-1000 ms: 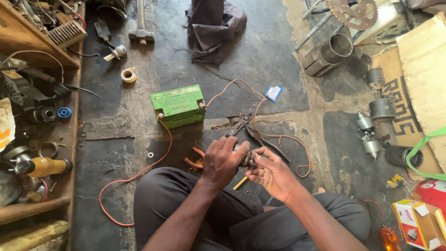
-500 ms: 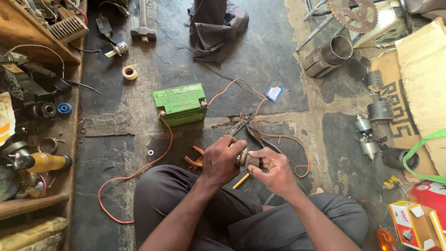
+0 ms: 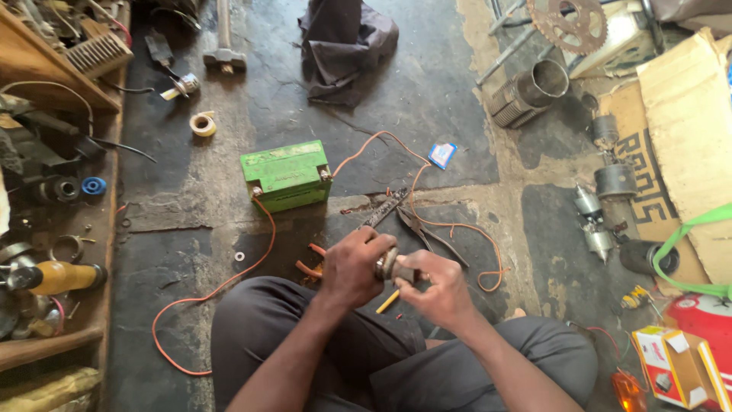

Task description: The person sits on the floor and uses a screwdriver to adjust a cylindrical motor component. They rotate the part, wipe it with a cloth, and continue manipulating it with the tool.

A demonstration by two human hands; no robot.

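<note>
I sit on the dark floor with both hands together over my knees. My left hand point(image 3: 353, 267) and my right hand point(image 3: 435, 284) grip a small round metal part point(image 3: 386, 264) between them. A yellow stick-like tool point(image 3: 387, 302) pokes out beneath the hands. Just beyond the hands lie pliers point(image 3: 427, 233) and a second dark hand tool point(image 3: 383, 209). A green battery point(image 3: 286, 175) stands further out, with orange wires point(image 3: 229, 282) running from both of its ends across the floor.
A wooden shelf point(image 3: 46, 191) of parts lines the left. Tape roll point(image 3: 203, 123), hammer point(image 3: 224, 38) and dark cloth point(image 3: 343, 46) lie beyond the battery. Metal cylinder point(image 3: 534, 88), sprocket point(image 3: 568, 23), small motors point(image 3: 602, 198), cardboard point(image 3: 686, 130) and boxes point(image 3: 679, 366) crowd the right.
My hands have drawn closer together around the metal part and shifted slightly. The battery, wires and tools have not moved.
</note>
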